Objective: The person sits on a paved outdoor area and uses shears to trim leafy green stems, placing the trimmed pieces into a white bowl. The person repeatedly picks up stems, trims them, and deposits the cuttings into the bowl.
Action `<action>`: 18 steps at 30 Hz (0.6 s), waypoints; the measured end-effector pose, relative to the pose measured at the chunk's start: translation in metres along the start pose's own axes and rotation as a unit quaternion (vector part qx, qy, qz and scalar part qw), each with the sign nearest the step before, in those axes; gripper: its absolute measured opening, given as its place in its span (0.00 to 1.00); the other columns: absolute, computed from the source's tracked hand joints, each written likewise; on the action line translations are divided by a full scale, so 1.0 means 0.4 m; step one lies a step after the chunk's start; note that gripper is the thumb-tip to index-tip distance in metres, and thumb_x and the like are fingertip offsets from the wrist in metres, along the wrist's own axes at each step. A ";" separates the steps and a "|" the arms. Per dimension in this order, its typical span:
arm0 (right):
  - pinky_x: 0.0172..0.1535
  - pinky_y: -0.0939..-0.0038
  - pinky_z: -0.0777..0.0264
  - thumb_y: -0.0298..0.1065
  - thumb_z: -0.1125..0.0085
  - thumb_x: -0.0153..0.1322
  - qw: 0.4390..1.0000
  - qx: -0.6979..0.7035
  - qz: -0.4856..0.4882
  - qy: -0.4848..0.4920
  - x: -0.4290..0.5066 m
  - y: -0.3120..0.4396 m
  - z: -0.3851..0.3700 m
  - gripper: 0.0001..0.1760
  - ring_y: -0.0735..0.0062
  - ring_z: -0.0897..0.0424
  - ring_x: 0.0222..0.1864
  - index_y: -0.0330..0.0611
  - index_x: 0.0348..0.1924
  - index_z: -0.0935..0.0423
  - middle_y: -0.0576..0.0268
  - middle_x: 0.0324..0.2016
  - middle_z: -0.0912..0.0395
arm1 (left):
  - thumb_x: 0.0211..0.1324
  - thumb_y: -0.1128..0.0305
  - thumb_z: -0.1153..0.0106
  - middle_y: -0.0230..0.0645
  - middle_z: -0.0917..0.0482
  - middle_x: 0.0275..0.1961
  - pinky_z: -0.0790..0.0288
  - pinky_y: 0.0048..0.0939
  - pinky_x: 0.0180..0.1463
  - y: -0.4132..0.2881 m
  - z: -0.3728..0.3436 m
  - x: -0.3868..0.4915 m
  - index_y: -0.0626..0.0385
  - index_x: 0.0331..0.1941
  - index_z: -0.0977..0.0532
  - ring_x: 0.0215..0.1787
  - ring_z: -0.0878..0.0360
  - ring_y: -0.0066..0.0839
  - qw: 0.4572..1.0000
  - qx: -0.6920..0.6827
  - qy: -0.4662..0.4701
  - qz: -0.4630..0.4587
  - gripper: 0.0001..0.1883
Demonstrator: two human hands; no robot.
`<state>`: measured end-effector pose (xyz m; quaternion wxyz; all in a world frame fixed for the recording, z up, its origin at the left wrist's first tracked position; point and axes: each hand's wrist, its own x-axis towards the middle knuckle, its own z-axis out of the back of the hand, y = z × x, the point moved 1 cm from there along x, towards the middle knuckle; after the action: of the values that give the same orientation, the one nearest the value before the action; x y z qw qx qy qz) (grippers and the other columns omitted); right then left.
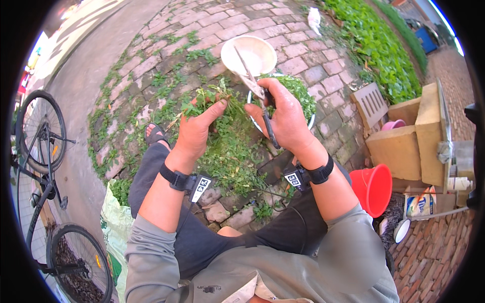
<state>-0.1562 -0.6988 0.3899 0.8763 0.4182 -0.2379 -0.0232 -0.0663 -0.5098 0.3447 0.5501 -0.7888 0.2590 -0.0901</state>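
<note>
A small bunch of leafy green plants point(202, 100) is held between the thumb and fingers of my left hand point(199, 127). My right hand point(284, 115) grips a pair of scissors point(257, 91), whose blades point up and away, apart from the bunch. Below and between my hands, a loose heap of cut greens point(231, 163) lies on the brick paving. Behind my right hand is a white-rimmed basin filled with greens point(297, 89), partly hidden by that hand. Farther off sits a pale, round basin point(252, 51).
A red bucket point(373, 189) stands at the right, near a tan masonry basin point(396, 151). A light green sack with greens point(115, 223) is by my left leg. A bicycle point(43, 166) is at the far left. A white cat point(314, 21) is on the paving ahead.
</note>
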 end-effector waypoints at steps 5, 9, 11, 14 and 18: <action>0.46 0.52 0.23 0.30 0.28 0.64 0.990 -0.125 0.056 0.043 -0.007 0.005 -0.006 0.25 0.44 0.19 0.44 0.42 0.53 0.25 0.51 0.39 0.21 | 0.66 0.68 0.32 0.26 0.15 0.43 0.28 0.23 0.47 0.000 0.011 0.004 0.56 0.49 0.18 0.44 0.19 0.19 0.999 -0.047 0.014 -0.022 0.11; 0.46 0.52 0.22 0.29 0.28 0.61 0.984 -0.150 0.063 0.073 -0.010 0.006 -0.007 0.26 0.45 0.19 0.45 0.45 0.52 0.24 0.53 0.38 0.21 | 0.68 0.71 0.34 0.29 0.14 0.46 0.26 0.25 0.51 0.001 0.018 0.003 0.58 0.51 0.18 0.46 0.18 0.21 0.995 -0.095 0.020 -0.022 0.11; 0.45 0.52 0.22 0.29 0.28 0.61 0.981 -0.166 0.056 0.086 -0.012 0.005 -0.010 0.26 0.46 0.18 0.44 0.46 0.52 0.24 0.54 0.37 0.21 | 0.68 0.72 0.35 0.30 0.14 0.47 0.25 0.26 0.52 0.000 0.020 0.004 0.58 0.53 0.18 0.47 0.18 0.21 0.994 -0.095 0.033 -0.032 0.12; 0.43 0.53 0.21 0.31 0.28 0.61 0.980 -0.170 0.056 0.087 -0.015 0.003 -0.014 0.25 0.48 0.17 0.42 0.47 0.51 0.24 0.55 0.36 0.20 | 0.69 0.72 0.35 0.31 0.13 0.49 0.25 0.26 0.52 -0.001 0.022 0.005 0.59 0.55 0.19 0.49 0.17 0.22 0.995 -0.088 0.034 -0.038 0.13; 0.42 0.54 0.20 0.35 0.27 0.63 0.983 -0.151 0.061 0.088 -0.017 0.000 -0.017 0.24 0.49 0.16 0.42 0.47 0.51 0.23 0.56 0.36 0.19 | 0.69 0.72 0.36 0.32 0.13 0.50 0.25 0.27 0.53 -0.003 0.022 0.006 0.59 0.55 0.19 0.50 0.17 0.22 0.994 -0.098 0.039 -0.027 0.13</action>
<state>-0.1592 -0.6923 0.3837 0.9466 0.2662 -0.1792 0.0316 -0.0600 -0.5035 0.3420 0.4575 -0.8413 0.2661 -0.1096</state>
